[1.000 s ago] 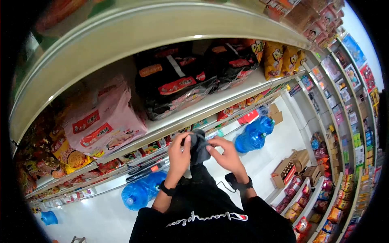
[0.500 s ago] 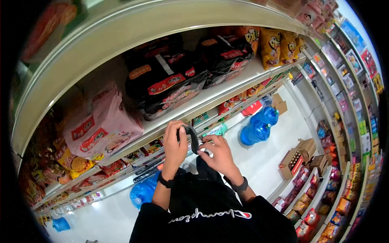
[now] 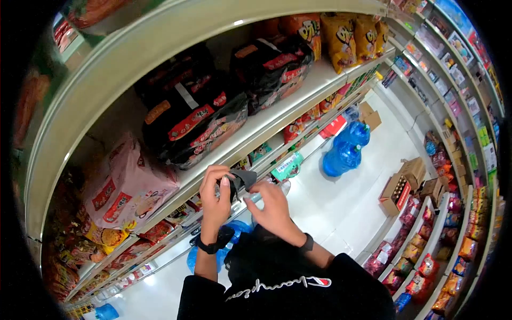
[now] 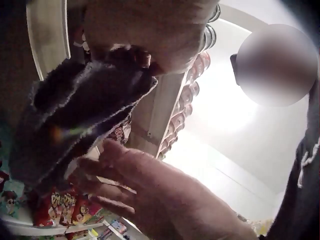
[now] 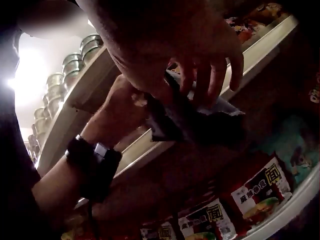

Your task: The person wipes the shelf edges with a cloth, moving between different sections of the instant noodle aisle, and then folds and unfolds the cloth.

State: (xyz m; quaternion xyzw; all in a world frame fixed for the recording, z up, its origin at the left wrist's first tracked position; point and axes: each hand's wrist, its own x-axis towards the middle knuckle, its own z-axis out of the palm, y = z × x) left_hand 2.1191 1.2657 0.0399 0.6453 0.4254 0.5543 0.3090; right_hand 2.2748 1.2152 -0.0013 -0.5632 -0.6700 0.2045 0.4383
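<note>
A piece of dark grey cloth [image 3: 245, 179] with frayed edges is folded over between the two hands, in front of the shelf edge. My left hand [image 3: 214, 200] pinches its left end between thumb and fingers. My right hand [image 3: 276, 213] is at the cloth's right side, fingertips right at its edge, fingers loosely extended. In the left wrist view the cloth [image 4: 90, 115] hangs in folds above the right hand's fingers [image 4: 112, 185]. The right wrist view has the cloth [image 5: 200, 122] below the right hand, partly hidden by its fingers.
On the shelf [image 3: 213, 157] stand a pink noodle pack [image 3: 125, 184], black noodle packs [image 3: 192, 120] and yellow snack bags [image 3: 341, 42]. Blue water jugs [image 3: 344, 152] and open cardboard boxes [image 3: 397, 192] stand on the floor. Curved shelves of snacks [image 3: 426, 264] line the right side.
Both hands have moved left with the cloth, whose free end now points right instead of hanging down. The right hand's fingers have loosened beside it. The head view has shifted along the shelf.
</note>
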